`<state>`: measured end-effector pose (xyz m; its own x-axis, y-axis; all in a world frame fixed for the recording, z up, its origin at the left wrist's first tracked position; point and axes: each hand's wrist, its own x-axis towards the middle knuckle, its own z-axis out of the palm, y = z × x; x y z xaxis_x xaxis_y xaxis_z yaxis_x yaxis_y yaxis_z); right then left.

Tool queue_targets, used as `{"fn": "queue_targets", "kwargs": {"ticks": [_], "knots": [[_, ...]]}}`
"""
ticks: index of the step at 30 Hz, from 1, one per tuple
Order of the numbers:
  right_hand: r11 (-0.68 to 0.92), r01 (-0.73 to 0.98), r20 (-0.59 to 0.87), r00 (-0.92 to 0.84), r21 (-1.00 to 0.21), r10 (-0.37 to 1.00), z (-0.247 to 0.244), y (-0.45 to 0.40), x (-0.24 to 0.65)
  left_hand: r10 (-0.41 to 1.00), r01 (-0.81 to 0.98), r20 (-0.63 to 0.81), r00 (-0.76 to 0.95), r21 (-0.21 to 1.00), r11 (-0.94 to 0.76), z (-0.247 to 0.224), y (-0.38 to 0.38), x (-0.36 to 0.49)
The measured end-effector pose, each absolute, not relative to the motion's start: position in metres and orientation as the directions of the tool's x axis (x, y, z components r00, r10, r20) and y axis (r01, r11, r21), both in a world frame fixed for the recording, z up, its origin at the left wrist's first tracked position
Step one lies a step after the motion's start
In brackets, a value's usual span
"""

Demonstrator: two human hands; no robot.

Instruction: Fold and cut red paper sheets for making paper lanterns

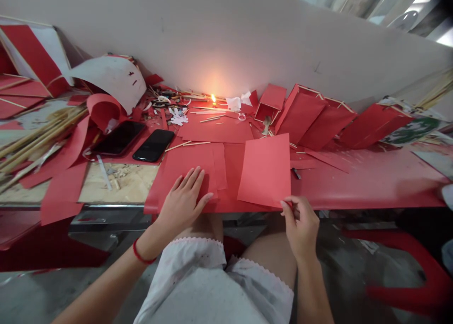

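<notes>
My right hand (300, 220) pinches the lower right corner of a red paper sheet (266, 170) between thumb and fingers. The sheet is tilted up a little from the red-covered table (354, 187). My left hand (187, 189) lies flat, fingers stretched out, on other red paper sheets (177, 161) left of it. Thin wooden sticks (187, 144) rest at the far edge of those sheets. Further back another red sheet (219, 128) carries more sticks.
A lit flame (213, 98) burns by the wall. Two phones (154, 145) lie left, beside bundled sticks (42, 135) and curled red paper strips (67, 173). Red paper boxes (300, 111) lean along the wall at right. A red stool (403, 248) stands below right.
</notes>
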<state>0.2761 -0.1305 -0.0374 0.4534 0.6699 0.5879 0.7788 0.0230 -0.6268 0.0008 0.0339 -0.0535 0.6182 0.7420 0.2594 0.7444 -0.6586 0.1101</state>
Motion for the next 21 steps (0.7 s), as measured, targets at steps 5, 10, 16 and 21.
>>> {"fn": "queue_targets", "kwargs": {"ticks": [5, 10, 16, 21], "knots": [[0.085, 0.835, 0.674, 0.375, -0.544, 0.636, -0.034, -0.132, 0.275, 0.680, 0.702, 0.275, 0.680, 0.028, -0.712, -0.052, 0.026, -0.035], [0.173, 0.857, 0.763, 0.318, -0.485, 0.562, -0.024, -0.134, 0.270, 0.572, 0.604, 0.274, 0.773, -0.039, -0.796, -0.054, 0.024, -0.068], [0.288, 0.659, 0.687, 0.488, -0.695, 0.539, -0.015, -0.131, 0.245, 0.488, 0.539, 0.375, 0.788, -0.035, -0.842, -0.054, 0.016, -0.073], [0.205, 0.318, 0.366, 0.610, -0.926, 0.703, -0.024, -0.117, 0.225, 0.440, 0.485, 0.471, 0.764, 0.029, -0.874, -0.054, 0.001, -0.052]]}}
